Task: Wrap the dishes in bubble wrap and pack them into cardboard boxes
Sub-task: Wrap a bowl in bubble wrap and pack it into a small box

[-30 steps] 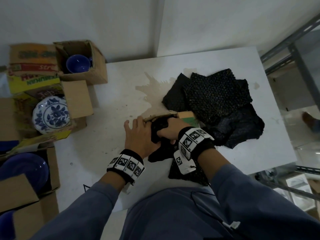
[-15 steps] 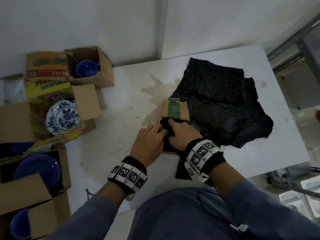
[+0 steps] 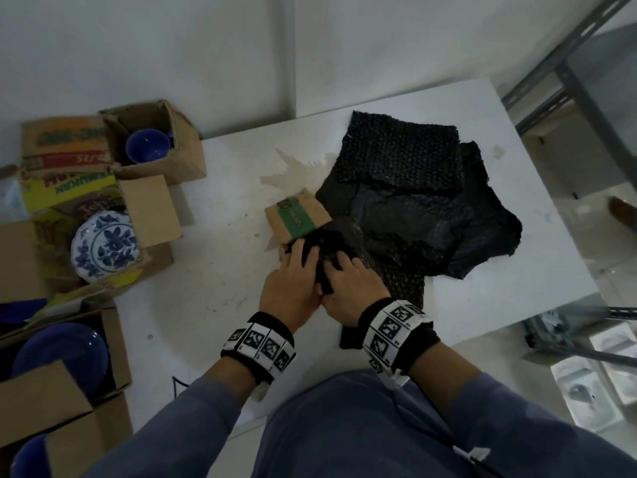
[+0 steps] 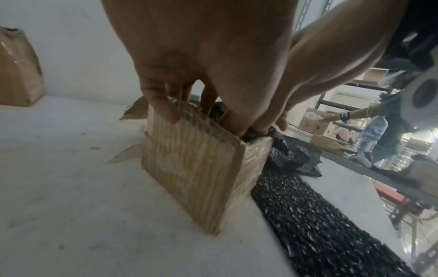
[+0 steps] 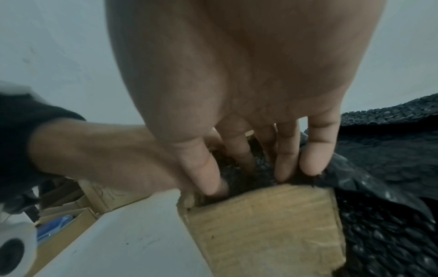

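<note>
A small cardboard box (image 3: 297, 218) stands on the white table (image 3: 206, 288), its green-striped flap folded open to the far side. Inside it sits a bundle wrapped in black bubble wrap (image 3: 327, 257); what the wrap holds is hidden. My left hand (image 3: 296, 270) is at the box's left rim, one finger outside the wall (image 4: 166, 110) and the others inside on the bundle. My right hand (image 3: 344, 270) presses the wrap down with straight fingers (image 5: 286, 159). The box wall (image 5: 260, 228) fills the near part of the right wrist view.
Loose black bubble wrap sheets (image 3: 413, 201) are piled right of the box. Left of the table stand open cardboard boxes holding a blue bowl (image 3: 146, 146), a blue-and-white patterned plate (image 3: 103, 246) and a blue plate (image 3: 58, 353). A metal shelf frame (image 3: 568, 81) stands at the right.
The green-striped flap has swung open away from me. My left hand left the table and joined the right on the bundle, and both pushed it into the box.
</note>
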`<action>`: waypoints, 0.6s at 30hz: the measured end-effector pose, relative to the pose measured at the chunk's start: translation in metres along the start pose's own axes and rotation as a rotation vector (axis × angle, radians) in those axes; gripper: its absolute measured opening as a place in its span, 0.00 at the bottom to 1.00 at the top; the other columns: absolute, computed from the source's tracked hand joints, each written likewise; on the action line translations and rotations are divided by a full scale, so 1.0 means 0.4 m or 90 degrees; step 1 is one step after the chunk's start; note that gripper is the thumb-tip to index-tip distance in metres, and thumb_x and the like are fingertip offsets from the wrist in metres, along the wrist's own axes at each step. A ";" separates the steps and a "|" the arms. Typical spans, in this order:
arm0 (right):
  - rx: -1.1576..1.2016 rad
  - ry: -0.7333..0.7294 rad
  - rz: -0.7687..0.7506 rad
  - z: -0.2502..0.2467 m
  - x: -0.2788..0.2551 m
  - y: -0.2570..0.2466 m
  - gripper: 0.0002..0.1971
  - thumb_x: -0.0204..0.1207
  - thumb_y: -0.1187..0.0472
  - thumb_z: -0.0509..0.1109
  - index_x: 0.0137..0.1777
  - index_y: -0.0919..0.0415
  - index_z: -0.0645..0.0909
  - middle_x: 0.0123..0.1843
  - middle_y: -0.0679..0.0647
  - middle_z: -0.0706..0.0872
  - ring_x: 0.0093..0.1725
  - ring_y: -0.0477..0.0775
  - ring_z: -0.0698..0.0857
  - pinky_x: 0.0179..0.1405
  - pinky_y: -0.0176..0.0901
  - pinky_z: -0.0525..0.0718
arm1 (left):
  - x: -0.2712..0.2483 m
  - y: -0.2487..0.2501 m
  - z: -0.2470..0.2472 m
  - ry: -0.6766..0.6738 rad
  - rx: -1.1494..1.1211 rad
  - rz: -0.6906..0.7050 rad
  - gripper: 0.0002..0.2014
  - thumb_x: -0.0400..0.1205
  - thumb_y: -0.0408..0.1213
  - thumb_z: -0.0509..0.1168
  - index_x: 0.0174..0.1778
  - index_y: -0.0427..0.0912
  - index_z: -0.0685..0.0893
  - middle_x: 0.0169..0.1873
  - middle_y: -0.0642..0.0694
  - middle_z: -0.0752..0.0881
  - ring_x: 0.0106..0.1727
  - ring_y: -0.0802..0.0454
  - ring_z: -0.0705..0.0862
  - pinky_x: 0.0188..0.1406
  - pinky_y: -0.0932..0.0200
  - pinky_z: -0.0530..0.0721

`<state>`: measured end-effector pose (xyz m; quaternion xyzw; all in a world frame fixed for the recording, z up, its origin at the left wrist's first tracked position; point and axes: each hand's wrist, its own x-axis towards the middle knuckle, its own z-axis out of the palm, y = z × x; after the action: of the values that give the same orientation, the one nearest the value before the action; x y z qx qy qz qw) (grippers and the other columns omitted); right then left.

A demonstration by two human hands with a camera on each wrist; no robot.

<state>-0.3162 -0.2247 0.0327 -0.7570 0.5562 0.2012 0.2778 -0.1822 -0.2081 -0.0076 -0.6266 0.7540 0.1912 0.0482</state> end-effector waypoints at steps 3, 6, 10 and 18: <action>-0.040 0.004 -0.010 0.010 -0.007 0.006 0.32 0.80 0.48 0.62 0.83 0.55 0.60 0.83 0.61 0.56 0.76 0.67 0.65 0.69 0.60 0.72 | 0.017 -0.004 -0.028 0.043 0.043 -0.015 0.20 0.83 0.41 0.60 0.73 0.47 0.73 0.68 0.45 0.76 0.64 0.42 0.77 0.50 0.46 0.78; -0.061 0.014 -0.004 0.032 -0.012 0.016 0.35 0.79 0.49 0.64 0.84 0.53 0.57 0.85 0.60 0.51 0.77 0.67 0.63 0.71 0.61 0.70 | 0.042 0.005 -0.068 0.031 0.165 0.001 0.09 0.83 0.39 0.57 0.53 0.50 0.82 0.56 0.45 0.78 0.61 0.41 0.73 0.59 0.40 0.70; -0.061 0.031 0.002 0.050 -0.011 0.029 0.37 0.77 0.48 0.65 0.85 0.50 0.56 0.86 0.57 0.49 0.79 0.66 0.60 0.80 0.68 0.56 | 0.044 0.025 -0.074 -0.028 0.162 -0.001 0.10 0.81 0.39 0.60 0.58 0.47 0.78 0.55 0.46 0.81 0.59 0.42 0.79 0.63 0.40 0.68; -0.060 0.079 -0.136 0.039 0.012 0.025 0.26 0.76 0.51 0.67 0.75 0.50 0.75 0.83 0.56 0.62 0.81 0.61 0.61 0.83 0.66 0.50 | -0.055 0.016 -0.049 -0.035 0.029 -0.053 0.06 0.83 0.32 0.61 0.53 0.41 0.81 0.55 0.39 0.81 0.49 0.39 0.84 0.35 0.49 0.78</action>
<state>-0.3243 -0.2206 0.0159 -0.8349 0.4787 0.1490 0.2269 -0.1807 -0.1936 0.0188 -0.6509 0.7296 0.1888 0.0909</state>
